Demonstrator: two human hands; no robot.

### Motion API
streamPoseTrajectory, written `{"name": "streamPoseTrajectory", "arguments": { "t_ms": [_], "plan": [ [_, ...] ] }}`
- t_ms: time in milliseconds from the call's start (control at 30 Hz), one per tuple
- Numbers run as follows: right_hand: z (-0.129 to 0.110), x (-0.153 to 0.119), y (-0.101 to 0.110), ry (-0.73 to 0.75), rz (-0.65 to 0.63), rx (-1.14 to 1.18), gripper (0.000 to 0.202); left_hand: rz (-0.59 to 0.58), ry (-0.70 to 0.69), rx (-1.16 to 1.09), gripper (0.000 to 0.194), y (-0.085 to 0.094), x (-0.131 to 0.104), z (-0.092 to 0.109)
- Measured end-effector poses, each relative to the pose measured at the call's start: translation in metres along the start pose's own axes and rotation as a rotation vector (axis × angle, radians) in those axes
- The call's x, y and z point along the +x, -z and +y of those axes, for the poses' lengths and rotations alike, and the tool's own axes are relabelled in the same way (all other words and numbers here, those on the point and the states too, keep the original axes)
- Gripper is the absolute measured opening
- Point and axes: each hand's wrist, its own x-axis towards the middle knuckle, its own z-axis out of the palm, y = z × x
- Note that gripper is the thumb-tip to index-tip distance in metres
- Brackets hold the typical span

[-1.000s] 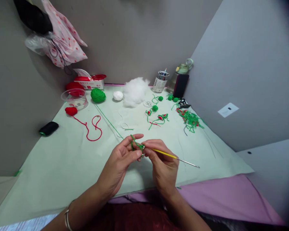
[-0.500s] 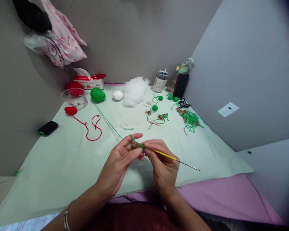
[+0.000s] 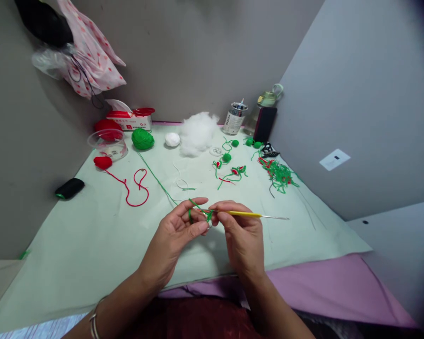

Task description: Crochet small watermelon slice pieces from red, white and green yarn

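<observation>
Leftmost on the tabletop point(image 3: 92, 245) lies a black spool point(image 3: 69, 188), well apart from both hands. Next comes a small red ball point(image 3: 102, 163) with a loose tail curling to its right, and beyond it, farther back, a green ball point(image 3: 143, 139). From the green ball a strand point(image 3: 194, 203) runs forward and rightward to the left hand point(image 3: 171, 235), where it passes over the raised forefinger; a green turn also shows lower among the fingers.

The left hand is pinched on a small green piece point(image 3: 208, 216), thumb in front, fingers behind. This piece sits in the air above the tabletop, in the gap between the two hands, at the left thumb's tip and just left of the right fingertips. So the left hand is the nearer, as it bears the piece; whether the right fingertips touch it too, I cannot tell.

The hook point(image 3: 245, 214) lies almost level, its long axis running left to right, the far end dipping slightly. Its left shaft crosses at the top of the piece, toward the left fingers; whether its tip sits in a loop is too small to tell. The right hand point(image 3: 243, 240) is closed on the hook at the left end of the yellow grip, and the rest sticks out rightward past the knuckles. Farther right and back lies a heap of scraps point(image 3: 278, 175).
</observation>
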Motion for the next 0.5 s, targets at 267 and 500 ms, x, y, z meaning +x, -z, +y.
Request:
{"name": "streamPoseTrajectory", "arguments": {
  "t_ms": [267,500],
  "plan": [
    [-0.004,-0.0023,-0.0025,0.042,-0.029,-0.166,0.011,0.002,-0.022,0.013,0.041,0.002,0.0,-0.0033],
    [-0.0073,-0.0037,-0.003,0.013,-0.063,-0.199,0.014,0.012,-0.024,0.022,0.043,0.0044,0.0003,-0.0058]
  ]
}}
